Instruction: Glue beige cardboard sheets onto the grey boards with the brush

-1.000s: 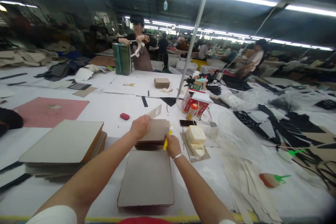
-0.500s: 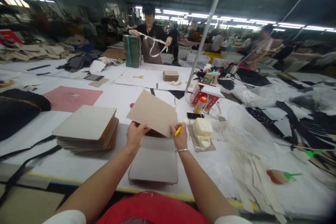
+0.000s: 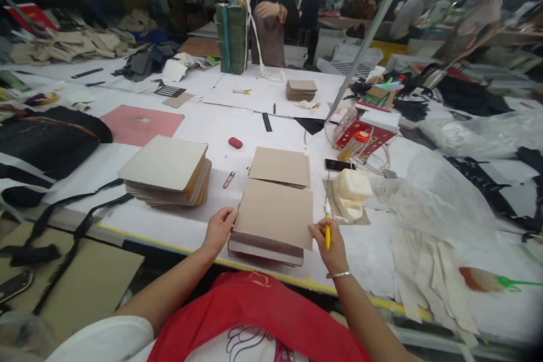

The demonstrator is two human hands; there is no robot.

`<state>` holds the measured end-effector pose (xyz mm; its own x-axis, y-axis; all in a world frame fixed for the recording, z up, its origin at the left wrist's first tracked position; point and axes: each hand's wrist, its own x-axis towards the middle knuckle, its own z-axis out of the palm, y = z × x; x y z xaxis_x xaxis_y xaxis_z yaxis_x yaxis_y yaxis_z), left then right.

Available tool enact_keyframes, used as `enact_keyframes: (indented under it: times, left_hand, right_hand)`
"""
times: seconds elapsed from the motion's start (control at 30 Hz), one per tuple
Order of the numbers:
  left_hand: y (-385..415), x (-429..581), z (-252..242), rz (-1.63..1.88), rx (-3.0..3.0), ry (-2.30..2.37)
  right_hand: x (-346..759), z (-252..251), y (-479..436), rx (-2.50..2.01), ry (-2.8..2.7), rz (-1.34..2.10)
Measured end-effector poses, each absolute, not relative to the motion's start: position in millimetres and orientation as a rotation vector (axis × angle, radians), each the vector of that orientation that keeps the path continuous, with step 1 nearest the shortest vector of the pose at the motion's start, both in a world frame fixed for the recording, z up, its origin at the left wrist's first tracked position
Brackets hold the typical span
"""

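Observation:
A brown cardboard sheet (image 3: 275, 212) lies on top of a low stack of boards (image 3: 263, 249) at the table's near edge. My left hand (image 3: 218, 229) grips the sheet's near left corner. My right hand (image 3: 331, 243) touches its near right corner while its fingers are closed round a yellow pen (image 3: 327, 233). Just behind the sheet lies a second small pile of brown sheets (image 3: 280, 167).
A taller pile of grey boards (image 3: 167, 172) sits to the left, with small snips (image 3: 228, 180) and a red eraser (image 3: 235, 142) nearby. A cream block (image 3: 351, 192), a phone (image 3: 339, 165) and a red box (image 3: 365, 137) lie to the right. A person across the table handles a green bundle (image 3: 231, 38).
The sheet I held up in both hands has come down flat onto the near stack. My view has tipped down and pulled back from the table.

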<state>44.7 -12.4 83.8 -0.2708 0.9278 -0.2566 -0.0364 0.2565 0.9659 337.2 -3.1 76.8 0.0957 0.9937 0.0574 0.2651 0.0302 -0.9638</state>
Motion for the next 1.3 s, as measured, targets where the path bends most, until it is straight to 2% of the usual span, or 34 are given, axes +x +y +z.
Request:
enact_keyframes:
  times: [0.3,0.53,1.3]
  left_hand:
    - [-21.8,38.9,54.9,1.006,0.859,1.736]
    - [-9.1,31.6,39.1,1.022,0.836,1.789]
    - [-4.8,24.7,34.5,0.774,1.04,1.871]
  right_hand:
    - [331.5,34.6,-14.0,-1.723,-1.56,0.737]
    - [320.0,38.9,-5.5,-1.847,-1.684,0.631]
    - [310.2,47.5,-5.6,-2.143,-1.863,0.518]
